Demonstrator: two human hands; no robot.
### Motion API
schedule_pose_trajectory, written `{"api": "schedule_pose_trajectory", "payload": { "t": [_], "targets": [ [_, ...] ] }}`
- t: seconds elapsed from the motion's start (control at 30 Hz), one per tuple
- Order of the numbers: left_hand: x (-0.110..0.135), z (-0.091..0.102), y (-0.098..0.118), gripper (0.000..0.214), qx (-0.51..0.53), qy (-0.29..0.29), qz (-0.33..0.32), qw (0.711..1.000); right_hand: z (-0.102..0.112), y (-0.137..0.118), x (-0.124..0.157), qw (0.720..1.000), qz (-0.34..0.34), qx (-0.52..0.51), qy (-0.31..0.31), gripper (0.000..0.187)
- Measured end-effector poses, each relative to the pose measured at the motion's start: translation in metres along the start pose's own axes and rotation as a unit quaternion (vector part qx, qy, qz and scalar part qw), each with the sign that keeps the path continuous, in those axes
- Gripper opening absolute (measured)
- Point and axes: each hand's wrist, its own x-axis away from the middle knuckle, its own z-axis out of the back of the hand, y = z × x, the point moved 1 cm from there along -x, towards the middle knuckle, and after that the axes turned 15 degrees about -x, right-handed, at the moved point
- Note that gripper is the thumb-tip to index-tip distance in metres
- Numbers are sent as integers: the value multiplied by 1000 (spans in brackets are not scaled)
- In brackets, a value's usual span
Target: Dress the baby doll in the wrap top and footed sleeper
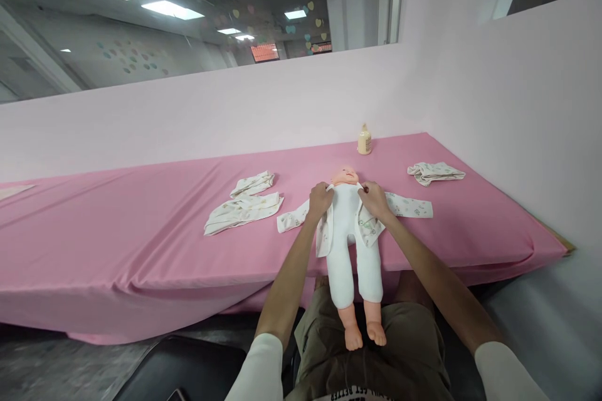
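A baby doll (pixel 345 219) with a white cloth body lies on its back, its head away from me and its feet hanging past the table's front edge. It wears a small printed white jacket (pixel 324 235), spread open at the front, with both sleeves stretched out sideways. Closed at the left side of the collar, my left hand (pixel 321 199) pinches the jacket's edge. On the opposite side, my right hand (pixel 375 200) grips the other front edge near the doll's neck. Fingertips of both hands are partly hidden.
A pink cloth covers the table (pixel 179 219). Folded printed baby clothes (pixel 244 210) lie to the left, and another folded garment (pixel 436 172) to the right. A pump bottle (pixel 364 140) stands by the back wall. A black chair (pixel 183 366) is at lower left.
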Motion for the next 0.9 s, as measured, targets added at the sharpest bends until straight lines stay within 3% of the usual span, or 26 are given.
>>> {"api": "schedule_pose_trajectory", "payload": {
  "t": [0.17,0.3,0.43,0.63,0.9],
  "targets": [
    [4,-3,6,14,51,46,-16,998,-4,3,-5,989,-26,-138,40,22],
    [6,-6,10,13,158,85,-6,984,-12,2,-7,980,-17,-194,49,24],
    [6,-9,17,12,188,106,-20,976,-19,-5,-13,979,-28,-194,64,22],
    [6,-13,21,15,158,99,-105,977,-28,-11,-14,981,-5,-183,60,22],
    [8,-16,19,19,144,103,-103,979,-34,0,-9,981,7,-186,57,23]
  ]
}}
